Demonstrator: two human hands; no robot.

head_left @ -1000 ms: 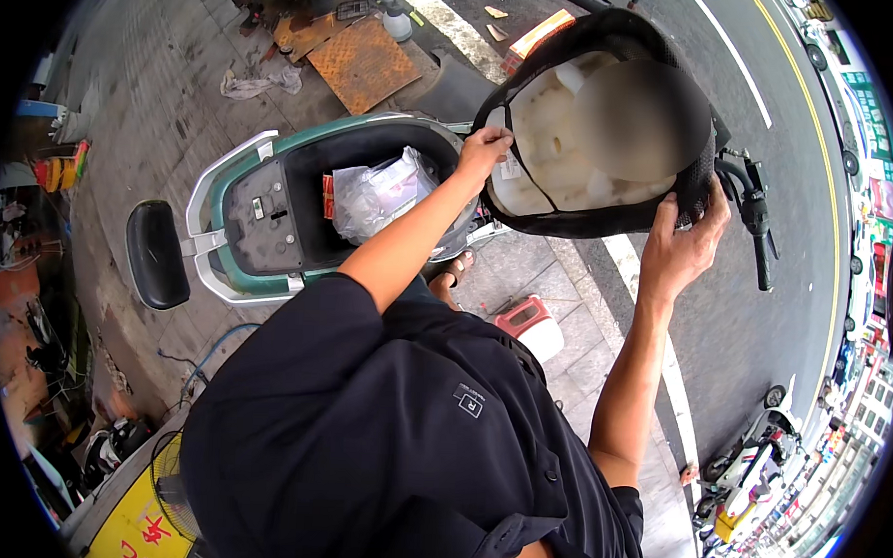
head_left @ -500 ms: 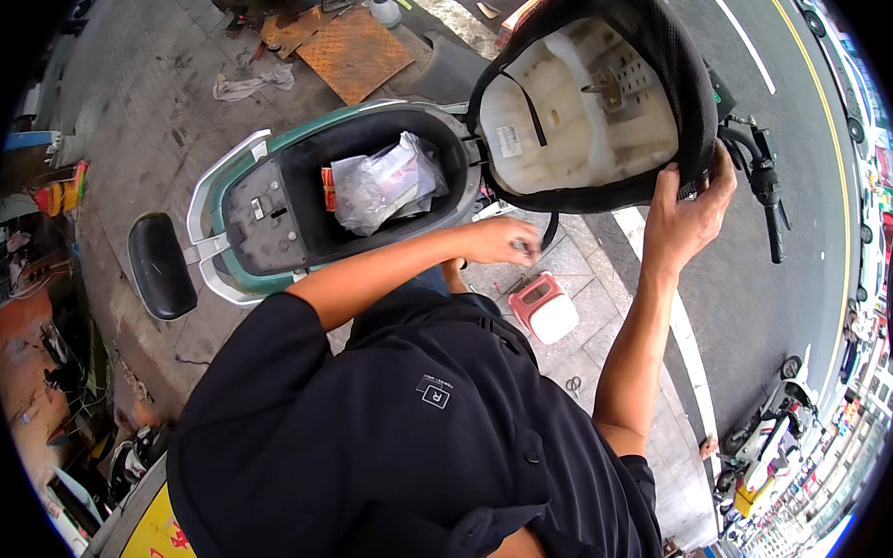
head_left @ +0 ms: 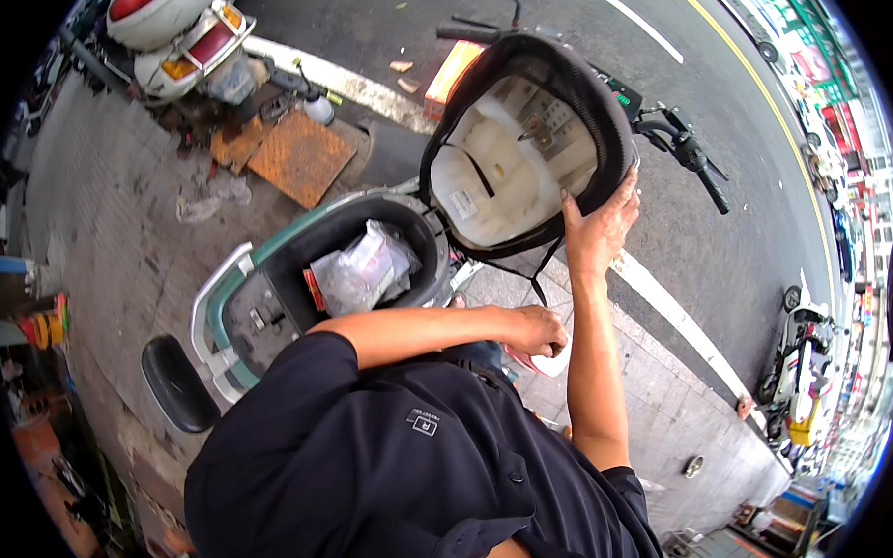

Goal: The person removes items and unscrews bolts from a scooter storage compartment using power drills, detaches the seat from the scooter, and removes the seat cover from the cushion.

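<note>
The raised scooter seat [head_left: 499,197] stands tipped up, its pale plastic underside facing me. My right hand [head_left: 602,230] grips the seat's right rim, thumb on the inner edge and fingers around the outside. My left hand [head_left: 535,331] is closed in front of my body, below the seat; whatever its curled fingers may hold is hidden. A black strap [head_left: 538,287] hangs from the seat's lower edge, just above that hand. To the left, the open storage bin [head_left: 422,270] of the green scooter contains a clear plastic bag [head_left: 363,276] and a red-orange box [head_left: 313,288].
A small red-and-white stool [head_left: 554,363] is partly covered by my left hand. The scooter's handlebar [head_left: 701,160] juts out beyond the seat. A rusty board [head_left: 301,159] lies on the pavement, with a white scooter [head_left: 194,54] behind it. A black padded backrest [head_left: 180,383] sticks out at left.
My view has shifted, so the scooter and seat appear lower and further left. My left hand has closed more and sits nearer my right forearm. The right hand still holds the seat rim.
</note>
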